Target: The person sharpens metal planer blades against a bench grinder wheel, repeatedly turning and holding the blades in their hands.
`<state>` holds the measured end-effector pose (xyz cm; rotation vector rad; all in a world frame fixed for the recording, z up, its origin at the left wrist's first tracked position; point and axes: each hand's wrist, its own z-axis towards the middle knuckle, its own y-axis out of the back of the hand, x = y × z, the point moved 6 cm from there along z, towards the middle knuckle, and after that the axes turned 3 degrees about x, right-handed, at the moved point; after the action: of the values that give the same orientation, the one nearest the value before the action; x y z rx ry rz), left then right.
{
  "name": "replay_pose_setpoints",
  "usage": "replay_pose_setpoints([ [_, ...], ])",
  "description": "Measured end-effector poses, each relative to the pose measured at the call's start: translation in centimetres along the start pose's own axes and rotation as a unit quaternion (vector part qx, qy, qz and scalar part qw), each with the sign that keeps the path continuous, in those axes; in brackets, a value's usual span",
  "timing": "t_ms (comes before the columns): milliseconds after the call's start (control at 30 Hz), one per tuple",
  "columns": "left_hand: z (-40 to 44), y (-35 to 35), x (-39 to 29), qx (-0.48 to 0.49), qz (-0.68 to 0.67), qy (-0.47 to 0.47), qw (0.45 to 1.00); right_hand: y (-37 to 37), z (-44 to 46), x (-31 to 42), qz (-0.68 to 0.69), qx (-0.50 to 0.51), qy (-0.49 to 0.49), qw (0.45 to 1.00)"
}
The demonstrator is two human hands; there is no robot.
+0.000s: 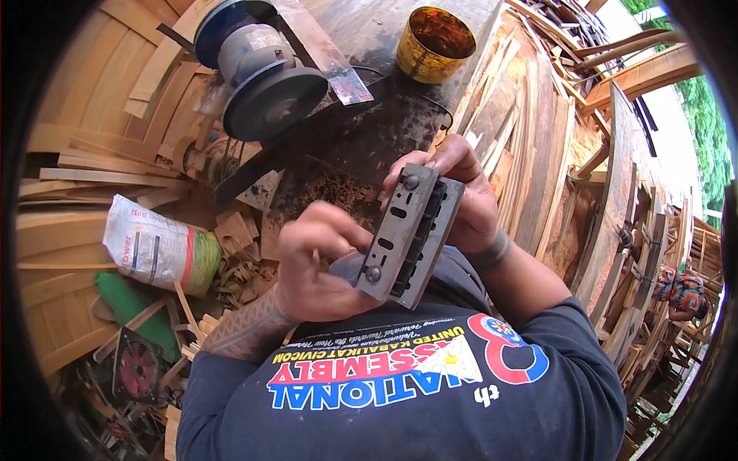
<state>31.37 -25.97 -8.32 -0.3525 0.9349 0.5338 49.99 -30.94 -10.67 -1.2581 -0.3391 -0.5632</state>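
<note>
A grey slotted metal block [415, 234], with two long parallel plates and round bolt heads, is held tilted in front of my chest. My right hand [465, 192] is closed around its upper end, the thumb along the top and the other fingers partly behind the metal. At the block's lower left side is my left hand [319, 265], its fingers bent and smeared by motion. Its fingertips come up against the block's edge, where I cannot tell whether they grip it.
A bench grinder [265, 77] stands at the upper left on a dark, stained worktop [338, 157]. Beyond my hands is a yellow, stained can [437, 44]. A white sack [157, 246] lies among wood scraps at left. Stacked boards [530, 146] line the right; a person [680, 294] is farther off.
</note>
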Motion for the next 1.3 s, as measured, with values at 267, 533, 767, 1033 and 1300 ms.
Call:
replay_pose_setpoints([
  [267,-1.3,-1.0,1.4,0.027,-0.252,0.281,0.926,1.8,-0.2,-1.3,-0.019,-0.025,-0.026,0.999],
  [533,-0.7,-1.2,1.0,-0.038,-0.395,0.375,0.838,2.5,-0.3,-2.5,-0.025,-0.049,-0.085,0.995],
  [767,-1.1,-0.7,1.9,-0.093,-0.495,0.352,0.789,1.0,-0.1,-2.6,-0.023,-0.018,-0.115,0.993],
  [1033,-1.1,0.2,2.6,-0.109,-0.391,0.31,0.86,-1.0,0.6,-2.6,-0.253,0.03,-0.078,0.964],
  [1300,-1.0,0.8,3.5,-0.104,-0.303,0.369,0.872,-1.7,1.1,-1.4,-0.48,0.135,-0.051,0.865],
])
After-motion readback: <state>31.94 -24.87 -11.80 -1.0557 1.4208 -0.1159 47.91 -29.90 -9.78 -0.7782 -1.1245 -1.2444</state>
